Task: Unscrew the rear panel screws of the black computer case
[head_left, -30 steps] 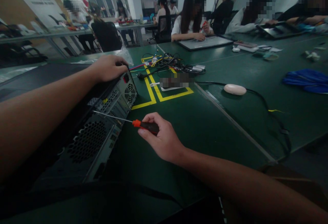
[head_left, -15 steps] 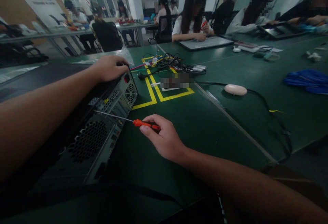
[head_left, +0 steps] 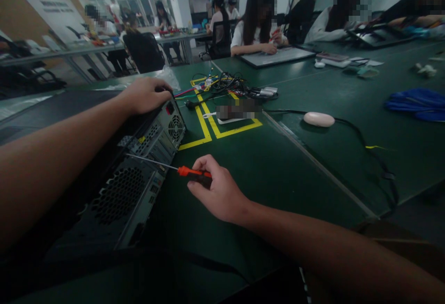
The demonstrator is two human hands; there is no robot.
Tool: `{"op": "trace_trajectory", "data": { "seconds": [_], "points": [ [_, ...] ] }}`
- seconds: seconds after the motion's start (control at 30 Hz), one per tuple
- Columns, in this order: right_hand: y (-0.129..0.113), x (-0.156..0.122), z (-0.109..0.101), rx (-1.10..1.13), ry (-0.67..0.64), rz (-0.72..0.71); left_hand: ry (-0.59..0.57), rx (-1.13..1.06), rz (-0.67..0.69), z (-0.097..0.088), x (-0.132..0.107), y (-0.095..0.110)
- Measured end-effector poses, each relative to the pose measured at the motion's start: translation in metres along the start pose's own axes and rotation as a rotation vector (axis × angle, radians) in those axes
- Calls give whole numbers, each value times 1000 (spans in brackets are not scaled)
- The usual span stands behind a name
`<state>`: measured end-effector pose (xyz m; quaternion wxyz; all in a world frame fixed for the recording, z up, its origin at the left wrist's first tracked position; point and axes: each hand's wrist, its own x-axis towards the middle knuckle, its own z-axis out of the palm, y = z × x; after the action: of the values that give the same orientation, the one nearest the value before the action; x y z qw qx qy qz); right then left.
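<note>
A dark desktop computer case lies on the table at my left, its back panel with fan grilles and ports facing me. My left hand rests on its top near the far corner, fingers curled over the edge and partly hidden. In my right hand is a screwdriver with an orange and black handle, pinched between thumb and fingers. Its long thin shaft points left, and the tip meets the back panel's upper edge above the large honeycomb grille. Whether it sits in a screw I cannot tell.
Beyond the case lies a tangle of cables near yellow tape marks. A pale oval device on a black cord and blue cloth are to the right. Several people work at tables behind, one over a flat panel.
The screwdriver handle has turned in my right fingers, showing more of its black side. My right hand has shifted slightly left. My left hand stays on the case.
</note>
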<state>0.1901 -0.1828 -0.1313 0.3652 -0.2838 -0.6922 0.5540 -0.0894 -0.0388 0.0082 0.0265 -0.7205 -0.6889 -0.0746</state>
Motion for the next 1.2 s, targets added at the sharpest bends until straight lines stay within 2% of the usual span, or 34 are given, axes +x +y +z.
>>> {"op": "trace_trajectory", "data": {
  "seconds": [0.63,0.87,1.2],
  "points": [
    [4,3,-2,-8,24,-31,9,-25,-2,2,3,-9],
    [4,2,-2,-25,30,-33,-8,-15,-7,0,0,0],
    [6,7,-5,-10,142,-103,9,-6,-13,2,1,-3]
  ]
}}
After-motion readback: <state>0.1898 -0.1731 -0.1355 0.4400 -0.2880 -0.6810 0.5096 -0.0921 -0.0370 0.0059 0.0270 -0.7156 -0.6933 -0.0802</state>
